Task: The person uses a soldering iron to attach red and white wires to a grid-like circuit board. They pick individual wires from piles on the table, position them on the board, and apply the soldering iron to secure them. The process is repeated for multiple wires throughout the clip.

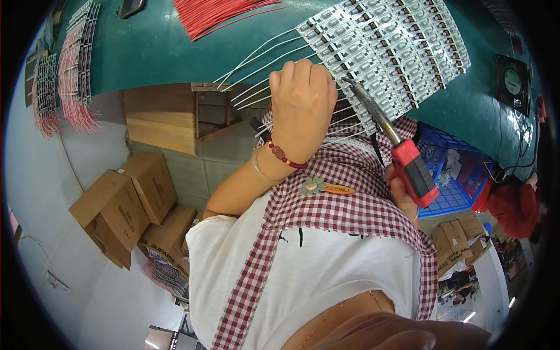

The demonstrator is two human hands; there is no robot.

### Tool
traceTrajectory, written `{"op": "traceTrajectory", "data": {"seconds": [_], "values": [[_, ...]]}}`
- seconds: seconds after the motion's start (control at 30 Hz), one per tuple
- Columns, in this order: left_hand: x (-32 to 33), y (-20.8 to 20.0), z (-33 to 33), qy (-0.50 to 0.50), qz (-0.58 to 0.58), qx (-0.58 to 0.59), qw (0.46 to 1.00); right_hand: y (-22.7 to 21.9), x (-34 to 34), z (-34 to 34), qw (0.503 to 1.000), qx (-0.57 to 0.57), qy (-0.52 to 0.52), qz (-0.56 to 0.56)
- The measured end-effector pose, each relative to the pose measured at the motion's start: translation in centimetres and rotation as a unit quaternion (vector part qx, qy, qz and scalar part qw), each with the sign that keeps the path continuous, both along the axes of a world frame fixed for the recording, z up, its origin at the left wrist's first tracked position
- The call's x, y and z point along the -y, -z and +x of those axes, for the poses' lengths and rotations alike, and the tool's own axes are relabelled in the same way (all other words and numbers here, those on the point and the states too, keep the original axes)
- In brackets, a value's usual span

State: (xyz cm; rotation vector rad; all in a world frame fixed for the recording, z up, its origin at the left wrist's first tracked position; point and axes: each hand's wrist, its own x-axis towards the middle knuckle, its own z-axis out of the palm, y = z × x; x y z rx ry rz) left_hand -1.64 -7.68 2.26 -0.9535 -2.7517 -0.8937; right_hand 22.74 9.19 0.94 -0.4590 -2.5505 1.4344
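My right hand [402, 197] grips the red and black handle of a soldering iron [413, 172], partly hiding the fingers. The iron's metal tip touches or hovers just over the near left edge of a panel of small white circuit boards [385, 49]; I cannot tell which. My left hand [303, 99] is closed beside that edge, knuckles up, its fingertips hidden. Several white wires [256, 72] stick out from the panel's edge to the left, and some pass beneath my left hand. What its fingers pinch cannot be made out.
A green table [151, 55] bears a bundle of red wires [219, 14] and, at far left, stacked boards with red wires [77, 70]. A black fan-like device [513, 83] is at right. Blue baskets [449, 192] stand below the table's edge. Cardboard boxes [119, 213] sit lower left.
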Motion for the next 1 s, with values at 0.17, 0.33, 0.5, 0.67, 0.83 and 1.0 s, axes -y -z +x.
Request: {"op": "traceTrajectory", "data": {"seconds": [0.17,0.33,0.5,0.67,0.83,1.0], "values": [[0.0,-0.1,-0.2,0.004,0.000,0.014,1.000,-0.7,-0.5,-0.1,0.999,0.022,0.000,-0.046],[-0.1,-0.1,-0.2,0.002,0.002,0.016,1.000,-0.8,-0.2,-0.3,0.998,0.014,0.026,-0.061],[-0.1,-0.3,-0.1,0.004,0.000,0.017,1.000,-0.6,0.2,0.0,0.985,0.003,0.085,-0.150],[0.3,-1.2,-0.3,0.009,-0.016,0.031,0.999,-2.4,0.5,-2.2,0.959,-0.002,0.099,-0.267],[3.1,-3.1,-5.7,-0.021,-0.027,-0.022,0.999,-3.0,-0.1,-4.4,0.935,-0.098,0.131,-0.314],[3.2,-1.6,-15.1,-0.007,-0.106,-0.218,0.970,-3.4,-1.1,-6.1,0.922,-0.142,0.135,-0.333]]}}
